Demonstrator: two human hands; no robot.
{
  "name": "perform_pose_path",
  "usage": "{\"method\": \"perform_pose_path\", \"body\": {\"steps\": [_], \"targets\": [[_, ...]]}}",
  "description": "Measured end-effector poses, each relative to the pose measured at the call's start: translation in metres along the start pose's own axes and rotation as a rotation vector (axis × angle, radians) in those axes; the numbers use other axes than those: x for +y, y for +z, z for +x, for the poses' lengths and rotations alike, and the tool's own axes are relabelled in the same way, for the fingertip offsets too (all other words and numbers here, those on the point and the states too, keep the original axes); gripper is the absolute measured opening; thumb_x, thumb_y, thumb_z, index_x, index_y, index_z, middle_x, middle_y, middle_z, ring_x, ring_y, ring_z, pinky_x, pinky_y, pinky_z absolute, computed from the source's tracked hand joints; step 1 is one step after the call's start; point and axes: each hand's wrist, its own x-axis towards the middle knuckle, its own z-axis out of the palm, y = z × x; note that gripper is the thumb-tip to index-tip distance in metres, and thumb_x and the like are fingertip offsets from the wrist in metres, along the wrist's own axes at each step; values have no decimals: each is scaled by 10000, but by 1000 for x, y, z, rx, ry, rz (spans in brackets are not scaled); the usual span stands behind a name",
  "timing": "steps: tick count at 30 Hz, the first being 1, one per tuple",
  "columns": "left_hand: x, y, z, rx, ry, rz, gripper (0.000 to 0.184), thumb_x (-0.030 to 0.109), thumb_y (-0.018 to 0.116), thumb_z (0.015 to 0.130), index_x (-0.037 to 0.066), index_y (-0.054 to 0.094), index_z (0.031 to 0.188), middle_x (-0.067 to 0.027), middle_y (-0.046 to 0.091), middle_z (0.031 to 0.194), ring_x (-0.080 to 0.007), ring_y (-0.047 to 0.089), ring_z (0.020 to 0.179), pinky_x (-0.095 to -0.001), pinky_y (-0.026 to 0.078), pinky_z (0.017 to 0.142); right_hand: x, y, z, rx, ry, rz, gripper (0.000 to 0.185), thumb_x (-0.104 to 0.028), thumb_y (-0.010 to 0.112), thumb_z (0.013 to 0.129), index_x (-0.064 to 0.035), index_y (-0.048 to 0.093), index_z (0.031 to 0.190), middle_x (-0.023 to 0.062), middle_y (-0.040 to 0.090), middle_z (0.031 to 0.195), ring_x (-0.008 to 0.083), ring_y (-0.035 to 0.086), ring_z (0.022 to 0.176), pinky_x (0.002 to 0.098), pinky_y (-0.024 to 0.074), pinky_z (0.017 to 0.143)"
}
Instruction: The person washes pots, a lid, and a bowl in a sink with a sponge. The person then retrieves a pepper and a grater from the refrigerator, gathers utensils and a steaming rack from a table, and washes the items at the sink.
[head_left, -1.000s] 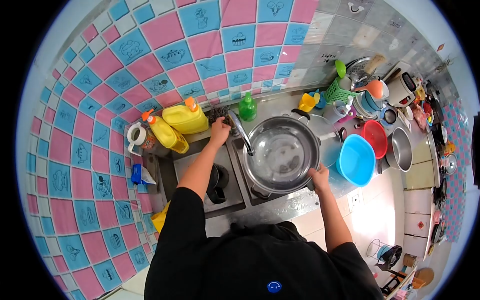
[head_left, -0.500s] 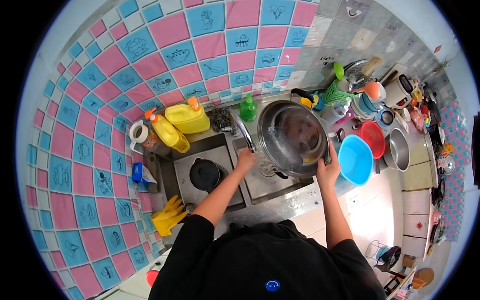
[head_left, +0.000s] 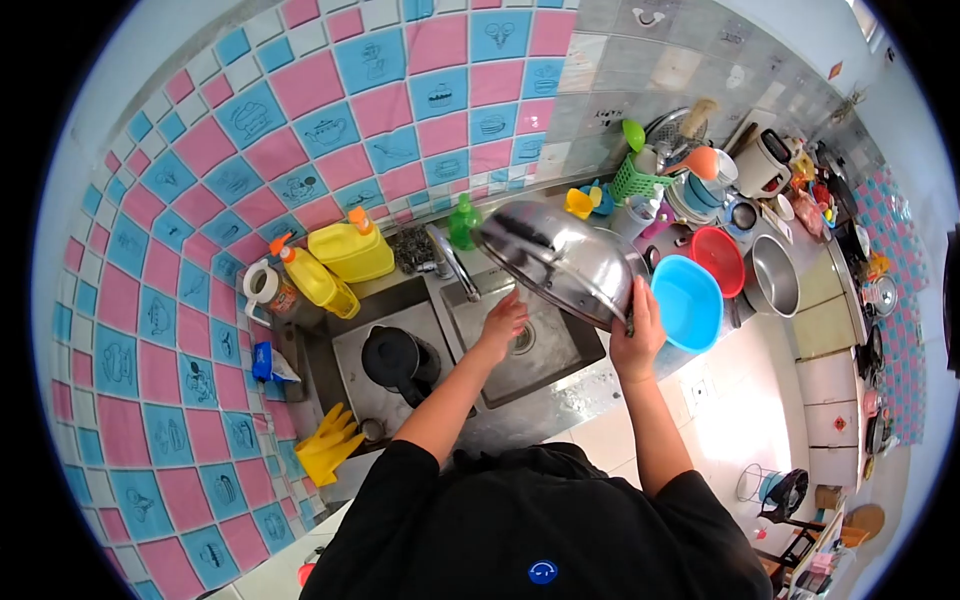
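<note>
A large, shiny, domed steel pan (head_left: pixel 565 255) is held tilted above the right sink basin, its rounded side facing up. My right hand (head_left: pixel 638 335) grips it at the lower right edge. My left hand (head_left: pixel 505 322) is below the pan's left side, near the faucet spout, with its fingers apart and nothing held in it. The metal faucet (head_left: pixel 455 262) reaches over the right basin (head_left: pixel 480 370), whose drain shows. In the left basin (head_left: pixel 350 345) stands a black-lidded pot or kettle (head_left: pixel 392 358), partly hidden by my left forearm.
Yellow bottles (head_left: pixel 322 282) and a green bottle (head_left: pixel 463 222) stand behind the sink. Yellow rubber gloves (head_left: pixel 328 445) hang at the left edge. A blue basin (head_left: pixel 686 303), red basin (head_left: pixel 717 262) and steel bowl (head_left: pixel 772 278) sit to the right, near a green utensil basket (head_left: pixel 635 180).
The pan has tipped from facing me to a slant, with its domed side up. My left hand has come away from the faucet area and opened. The view has shifted slightly.
</note>
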Motion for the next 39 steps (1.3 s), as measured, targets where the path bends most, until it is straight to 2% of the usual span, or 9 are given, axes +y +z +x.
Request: {"method": "perform_pose_path", "body": {"steps": [6, 9, 12, 14, 17, 21, 24, 31, 39], "targets": [[-14, 1, 5, 107, -4, 108, 527, 203, 588, 879, 177, 413, 1375, -31, 590, 1150, -193, 582, 1019, -356, 423, 889, 11, -16, -9, 114, -27, -43, 550, 138, 547, 633, 54, 564, 1177, 257, 602, 1118, 390, 614, 999, 407, 507, 847], [-28, 2, 23, 131, 32, 95, 554, 195, 648, 836, 127, 453, 1349, -36, 607, 1025, -126, 573, 908, -256, 441, 717, 24, -30, -11, 153, 146, -39, 518, 144, 490, 718, 54, 528, 1227, 242, 597, 1141, 371, 607, 1024, 386, 491, 873], [-33, 15, 42, 132, -24, 175, 569, 203, 649, 837, 112, 433, 1355, -57, 605, 1043, -151, 589, 919, -283, 458, 736, 52, -44, -17, 245, 425, 41, 567, 127, 482, 739, 43, 476, 1300, 183, 586, 1195, 282, 578, 1102, 337, 444, 925], [-38, 30, 55, 142, -92, 176, 566, 211, 654, 836, 109, 427, 1345, -74, 602, 1051, -187, 600, 934, -311, 470, 750, 74, -53, -18, 365, 584, 153, 467, 73, 490, 768, 56, 519, 1234, 149, 629, 1079, 202, 612, 950, 273, 463, 823], [-56, 45, 88, 23, -246, 93, 558, 229, 653, 846, 118, 406, 1335, -108, 593, 1094, -252, 607, 959, -382, 486, 796, 104, -84, -26, 300, 825, 53, 376, 22, 507, 757, 58, 570, 1126, 99, 637, 934, 172, 591, 815, 269, 457, 761], [-68, 77, 112, -63, -446, -88, 517, 220, 628, 875, 141, 381, 1322, -149, 579, 1159, -327, 603, 1002, -478, 480, 872, 139, -110, -45, 323, 980, 140, 366, 3, 513, 722, 45, 588, 1078, 96, 656, 889, 176, 596, 786, 278, 459, 761], [-77, 95, 115, -80, -417, -194, 336, 198, 547, 922, 140, 447, 1237, -155, 565, 1205, -356, 576, 1088, -483, 460, 927, 157, -122, -57, 342, 1028, 163, 378, 7, 514, 720, 45, 588, 1088, 99, 654, 889, 173, 591, 786, 270, 455, 759], [-76, 82, 102, -150, -272, -303, 470, 64, 503, 915, 123, 356, 1358, -203, 606, 1142, -375, 617, 1021, -430, 535, 829, 182, -139, -68, 341, 1116, 228, 396, 20, 528, 713, 58, 582, 1104, 98, 651, 907, 172, 589, 795, 271, 455, 771], [-50, 59, -14, 288, 262, 162, 356, 91, 517, 927, 96, 499, 1283, -168, 665, 1015, -257, 677, 814, -331, 535, 661, 146, -142, -68, 293, 993, 195, 451, 32, 514, 730, 63, 550, 1178, 131, 658, 971, 202, 614, 862, 289, 459, 818]]}}
